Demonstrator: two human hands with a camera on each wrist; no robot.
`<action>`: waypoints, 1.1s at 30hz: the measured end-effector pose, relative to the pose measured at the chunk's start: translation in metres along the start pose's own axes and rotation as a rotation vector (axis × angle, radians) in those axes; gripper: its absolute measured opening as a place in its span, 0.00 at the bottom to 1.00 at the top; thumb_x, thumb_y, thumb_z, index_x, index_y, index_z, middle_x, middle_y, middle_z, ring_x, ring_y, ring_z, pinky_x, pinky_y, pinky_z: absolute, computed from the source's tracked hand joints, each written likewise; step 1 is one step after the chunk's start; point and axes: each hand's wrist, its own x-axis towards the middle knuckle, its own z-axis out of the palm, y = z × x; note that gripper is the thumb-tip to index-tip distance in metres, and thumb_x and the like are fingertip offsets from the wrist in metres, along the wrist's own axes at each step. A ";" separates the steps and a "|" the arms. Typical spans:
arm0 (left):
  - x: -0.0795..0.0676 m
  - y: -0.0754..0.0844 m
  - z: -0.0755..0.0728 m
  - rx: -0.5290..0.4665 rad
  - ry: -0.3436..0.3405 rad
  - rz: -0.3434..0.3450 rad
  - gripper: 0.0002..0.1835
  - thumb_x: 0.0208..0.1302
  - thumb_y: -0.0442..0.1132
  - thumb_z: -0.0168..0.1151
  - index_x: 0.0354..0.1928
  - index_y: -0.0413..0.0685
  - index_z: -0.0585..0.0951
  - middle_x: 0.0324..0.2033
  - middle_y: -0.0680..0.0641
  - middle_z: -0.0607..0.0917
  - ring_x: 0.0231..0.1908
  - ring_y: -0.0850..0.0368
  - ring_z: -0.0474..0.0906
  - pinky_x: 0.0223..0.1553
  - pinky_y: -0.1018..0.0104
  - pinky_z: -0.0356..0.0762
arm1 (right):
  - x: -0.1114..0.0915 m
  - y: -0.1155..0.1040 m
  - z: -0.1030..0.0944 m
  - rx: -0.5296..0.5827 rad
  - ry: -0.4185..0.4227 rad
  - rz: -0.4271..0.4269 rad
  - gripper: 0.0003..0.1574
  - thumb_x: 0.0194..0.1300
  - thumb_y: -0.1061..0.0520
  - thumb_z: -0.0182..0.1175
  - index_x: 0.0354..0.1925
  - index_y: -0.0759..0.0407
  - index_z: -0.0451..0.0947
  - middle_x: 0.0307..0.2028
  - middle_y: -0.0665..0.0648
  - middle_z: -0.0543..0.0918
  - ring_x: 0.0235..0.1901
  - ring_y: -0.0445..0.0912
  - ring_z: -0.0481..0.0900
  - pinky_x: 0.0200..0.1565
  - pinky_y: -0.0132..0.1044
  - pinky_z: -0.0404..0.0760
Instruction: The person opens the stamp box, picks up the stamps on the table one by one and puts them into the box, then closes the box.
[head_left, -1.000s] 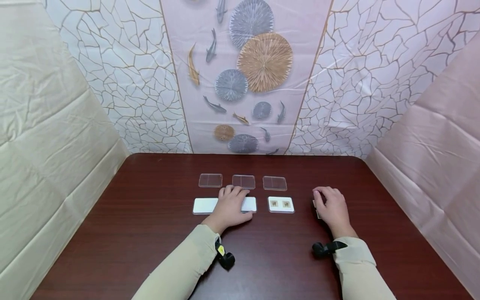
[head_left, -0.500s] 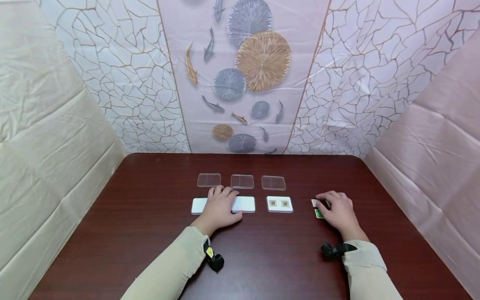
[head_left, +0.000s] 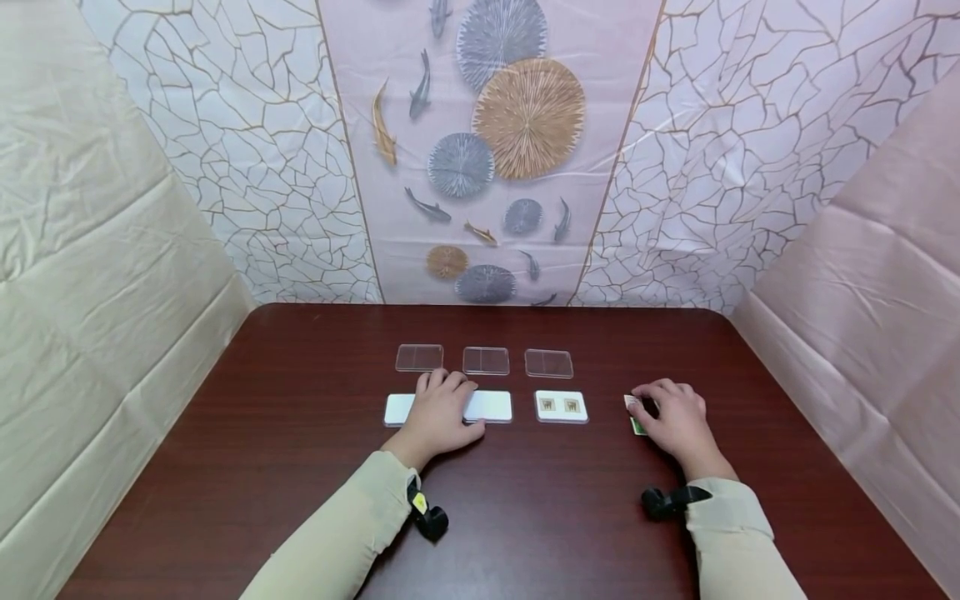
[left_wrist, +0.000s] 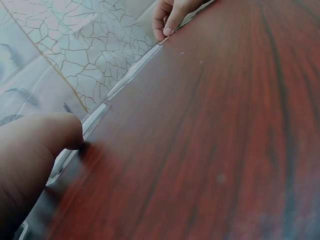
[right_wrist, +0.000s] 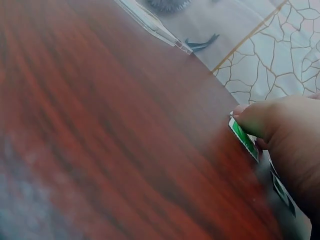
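Observation:
My left hand (head_left: 437,421) rests with fingers spread over flat white cases, its thumb by the near edge. White surface shows on both sides of it, at the left end (head_left: 399,408) and the right case (head_left: 489,405). Another white case (head_left: 562,407) to the right bears two small brown pictures. Farther right, my right hand (head_left: 677,423) pinches a small pale card (head_left: 629,401) between thumb and curled fingers. A small green card (right_wrist: 243,139) lies just under its thumb in the right wrist view. More small pieces (right_wrist: 282,194) are partly hidden beneath that hand.
Three clear shallow plastic lids (head_left: 419,357) lie in a row behind the white cases. The dark red-brown table (head_left: 540,517) meets a patterned cloth backdrop (head_left: 480,167) at its far edge. Pale cloth (head_left: 870,317) hangs along both sides.
My left hand has slid slightly left, baring more of the right white case. My right hand has shifted right, uncovering the small cards, and the pale card has moved a little at its fingertips.

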 end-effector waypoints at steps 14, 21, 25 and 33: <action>-0.001 0.000 -0.001 0.008 0.006 0.004 0.33 0.57 0.62 0.60 0.61 0.51 0.80 0.57 0.49 0.79 0.58 0.45 0.67 0.63 0.42 0.58 | -0.012 0.005 -0.004 0.063 0.106 -0.154 0.10 0.58 0.56 0.71 0.38 0.54 0.81 0.38 0.55 0.82 0.45 0.59 0.73 0.52 0.63 0.62; -0.001 0.002 -0.001 0.007 -0.008 -0.009 0.33 0.58 0.62 0.60 0.61 0.51 0.80 0.58 0.49 0.79 0.59 0.45 0.66 0.64 0.42 0.57 | -0.015 0.006 -0.006 0.065 0.091 -0.159 0.12 0.55 0.55 0.73 0.38 0.54 0.81 0.33 0.52 0.79 0.42 0.53 0.70 0.51 0.59 0.61; -0.002 0.004 -0.001 0.002 -0.008 -0.013 0.33 0.58 0.62 0.60 0.61 0.50 0.80 0.58 0.49 0.78 0.60 0.44 0.66 0.64 0.42 0.56 | -0.016 0.009 -0.005 0.051 0.031 -0.199 0.12 0.53 0.54 0.74 0.35 0.49 0.81 0.33 0.48 0.78 0.42 0.50 0.70 0.52 0.57 0.61; -0.001 0.001 -0.001 0.006 -0.002 -0.020 0.33 0.58 0.62 0.60 0.61 0.51 0.80 0.57 0.49 0.78 0.59 0.44 0.66 0.64 0.42 0.57 | -0.013 0.007 -0.005 0.018 -0.002 -0.228 0.10 0.55 0.54 0.73 0.34 0.48 0.81 0.32 0.46 0.78 0.41 0.49 0.71 0.53 0.59 0.62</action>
